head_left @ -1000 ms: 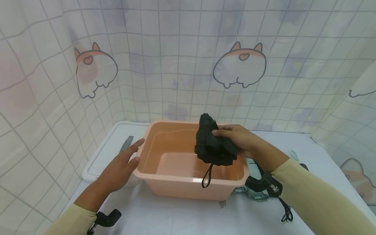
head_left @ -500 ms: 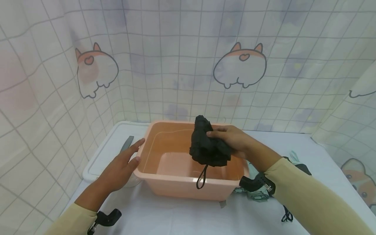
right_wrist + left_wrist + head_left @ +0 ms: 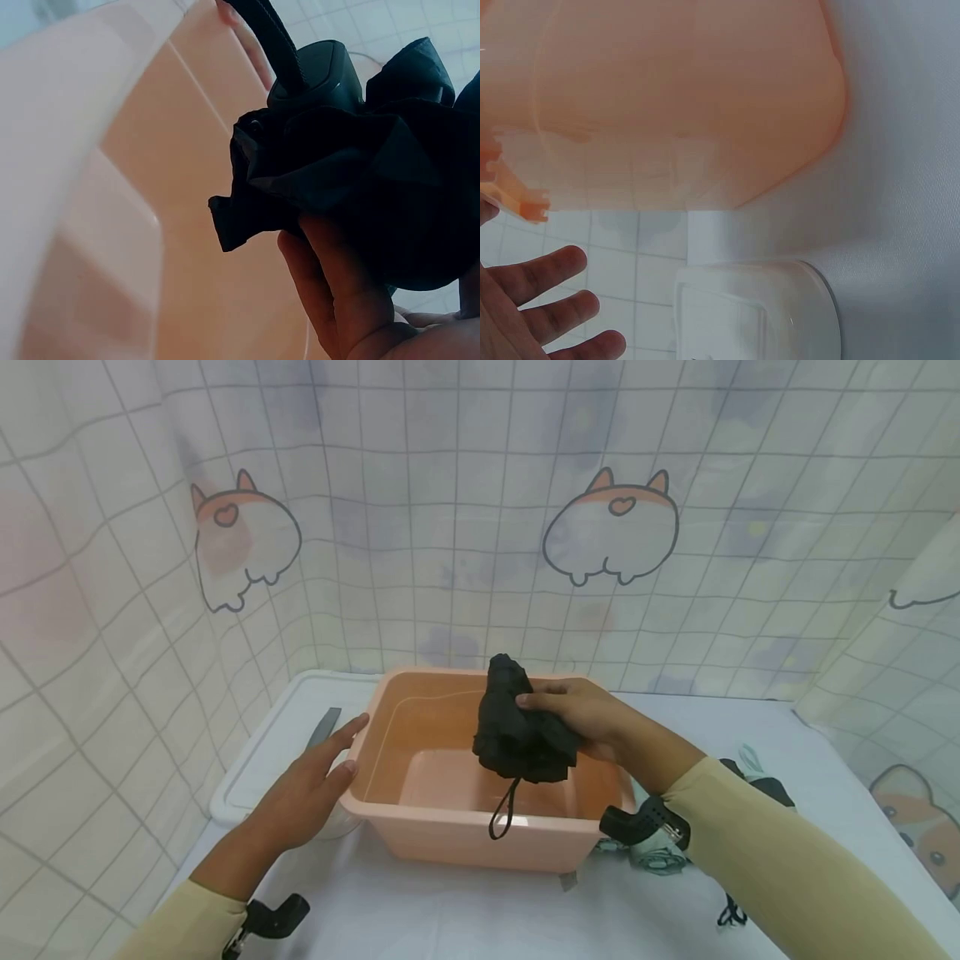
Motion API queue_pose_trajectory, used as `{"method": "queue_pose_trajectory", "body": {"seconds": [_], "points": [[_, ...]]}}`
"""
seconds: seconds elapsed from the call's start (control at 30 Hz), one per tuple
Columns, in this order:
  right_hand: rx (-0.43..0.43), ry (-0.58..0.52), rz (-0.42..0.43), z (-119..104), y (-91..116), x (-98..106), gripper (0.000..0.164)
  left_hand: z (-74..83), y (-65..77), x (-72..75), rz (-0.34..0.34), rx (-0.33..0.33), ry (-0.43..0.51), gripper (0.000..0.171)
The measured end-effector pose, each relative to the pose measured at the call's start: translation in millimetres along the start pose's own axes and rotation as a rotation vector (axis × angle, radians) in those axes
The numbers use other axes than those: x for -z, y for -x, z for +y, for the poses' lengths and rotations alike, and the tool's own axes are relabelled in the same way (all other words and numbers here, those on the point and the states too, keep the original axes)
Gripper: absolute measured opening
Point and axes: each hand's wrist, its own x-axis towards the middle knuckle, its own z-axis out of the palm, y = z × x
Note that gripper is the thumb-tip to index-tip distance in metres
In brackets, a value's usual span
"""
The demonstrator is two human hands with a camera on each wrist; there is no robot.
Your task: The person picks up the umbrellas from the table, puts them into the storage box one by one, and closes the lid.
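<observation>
A folded black umbrella (image 3: 517, 727) with a wrist loop hangs over the peach plastic basin (image 3: 480, 843). My right hand (image 3: 581, 714) grips its side, thumb on the near face. In the right wrist view the handle end of the umbrella (image 3: 337, 165) shows its strap, and the fingers curl under the loose fabric. My left hand (image 3: 307, 789) rests at the basin's left rim with fingers spread. The left wrist view shows three fairly straight fingers of the left hand (image 3: 540, 300) beside the basin's outer wall (image 3: 690, 105).
Left of the basin lies a white lid-like tray (image 3: 266, 756) with a grey flat strip (image 3: 326, 727) on it. Rolled pale green umbrellas (image 3: 660, 856) lie right of the basin, partly under the right forearm. A printed grid curtain (image 3: 480, 527) hangs behind the white table (image 3: 420, 910).
My right hand has carried the black umbrella a little to the left over the basin. The left hand and basin have stayed put.
</observation>
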Motion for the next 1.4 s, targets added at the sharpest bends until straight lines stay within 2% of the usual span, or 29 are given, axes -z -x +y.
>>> {"method": "queue_pose_trajectory", "body": {"seconds": [0.3, 0.9, 1.4], "points": [[-0.002, 0.019, -0.014, -6.9, -6.1, -11.2, 0.07, 1.9, 0.6, -0.2, 0.0, 0.012, 0.002, 0.059], [-0.032, 0.029, -0.008, -9.9, -17.2, -29.4, 0.061, 2.5, 0.5, -2.0, -0.01, 0.053, 0.006, 0.059], [-0.033, 0.011, -0.028, -10.9, -22.5, -38.8, 0.057, 5.2, 0.5, -0.3, -0.008, 0.042, 0.004, 0.06]]}}
